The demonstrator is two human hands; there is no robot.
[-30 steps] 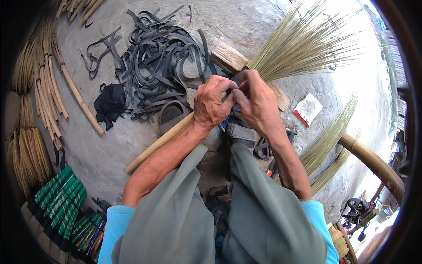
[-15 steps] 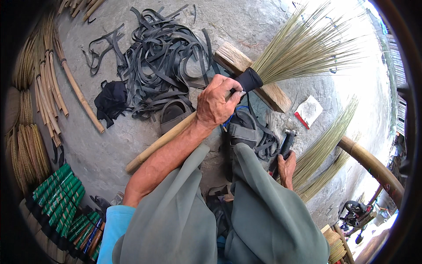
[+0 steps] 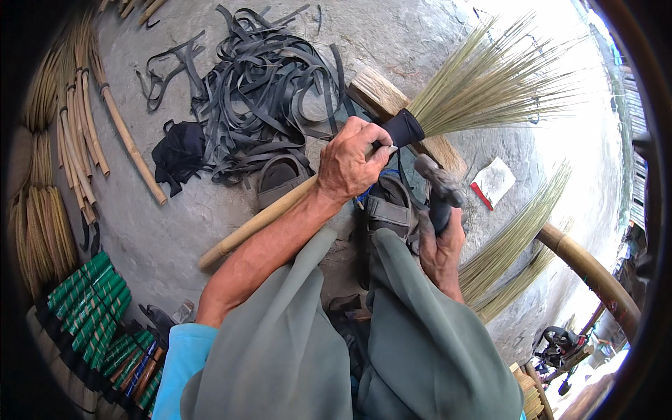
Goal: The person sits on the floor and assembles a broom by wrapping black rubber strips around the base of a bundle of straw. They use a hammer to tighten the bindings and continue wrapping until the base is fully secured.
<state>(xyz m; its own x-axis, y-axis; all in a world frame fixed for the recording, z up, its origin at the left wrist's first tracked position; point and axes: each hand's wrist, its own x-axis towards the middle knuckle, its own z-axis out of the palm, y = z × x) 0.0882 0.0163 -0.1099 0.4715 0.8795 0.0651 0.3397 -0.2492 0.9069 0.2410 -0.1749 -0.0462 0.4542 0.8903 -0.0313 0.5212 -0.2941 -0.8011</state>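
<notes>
A straw broom point(image 3: 483, 87) lies slantwise in front of me, its bamboo handle point(image 3: 259, 222) running down to the left under my forearm. My left hand point(image 3: 348, 162) is closed round the handle, thumb and forefinger right beside the black band point(image 3: 404, 129) that wraps the base of the bristles. That banded neck rests over a rough wooden block point(image 3: 381, 94). In my right hand point(image 3: 442, 255) is a hammer point(image 3: 442, 183), gripped by its dark handle, with the head raised near my right knee, below the block and apart from the broom.
A tangle of black rubber strips point(image 3: 273, 84) covers the ground beyond my left sandal point(image 3: 282, 180). Bamboo-handled bundles point(image 3: 80, 133) and green-wrapped handles point(image 3: 91, 301) lie at the left. To the right are a white-and-red packet point(image 3: 493, 183), loose straw point(image 3: 518, 238) and a bamboo pole point(image 3: 595, 269).
My right hand has lifted the hammer from low beside my right knee, up and leftward toward the block. My left hand keeps its hold on the broom; the view has shifted slightly.
</notes>
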